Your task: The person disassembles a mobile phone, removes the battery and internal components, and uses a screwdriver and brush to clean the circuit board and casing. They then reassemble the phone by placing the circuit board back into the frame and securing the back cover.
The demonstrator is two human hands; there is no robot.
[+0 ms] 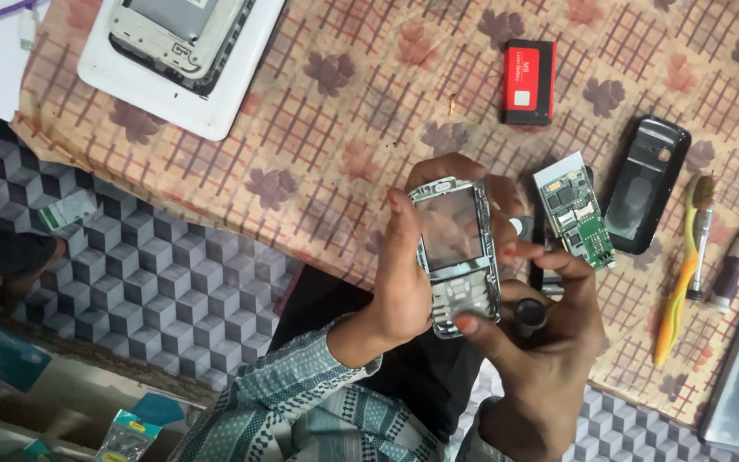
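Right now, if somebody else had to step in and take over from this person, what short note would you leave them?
Left hand: grips the silver phone front frame by its edge, held up over the table.
Right hand: thumb on the frame's lower keypad part; a small dark cylindrical tool is tucked in its fingers.
On the patterned tablecloth: green circuit board, black back cover, red battery, yellow-green toothbrush, screwdriver.
Done: the phone lies in separate parts, board and battery out.
Left: the frame is in hand; nothing is joined back together.
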